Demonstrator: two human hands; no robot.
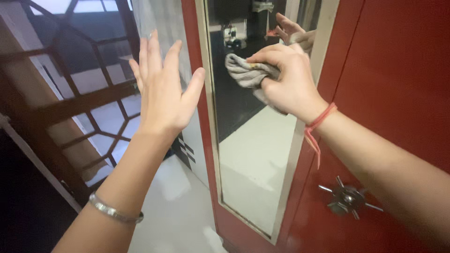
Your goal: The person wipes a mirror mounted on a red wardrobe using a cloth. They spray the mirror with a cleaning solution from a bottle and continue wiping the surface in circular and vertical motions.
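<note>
Head view looks down along both forearms toward a red cabinet door (398, 70). A tall, narrow mirror panel (253, 159) with a pale metal frame is set into the door.

Right hand (286, 82): the grip is pressed together around a grey cloth (246, 72). The fingers curl over the bunched fabric and hold it against the upper part of the mirror panel. Loose folds of the cloth hang out to the left of the knuckles and below them. A red thread band (318, 122) circles the right wrist, with one loose end hanging down.

Left hand (164, 91): the grip is spread, palm facing forward, fingers straight and slightly apart. It holds nothing. The thumb lies just beside the left edge of the red door; contact cannot be confirmed. A silver bangle (112, 211) sits on the left forearm.

A reflection of a hand (293, 30) shows in the glass above the right hand. A spoked metal handle (347, 199) is mounted on the door to the lower right of the mirror. A dark lattice window grille (79, 89) stands to the left, above a white floor (178, 211).
</note>
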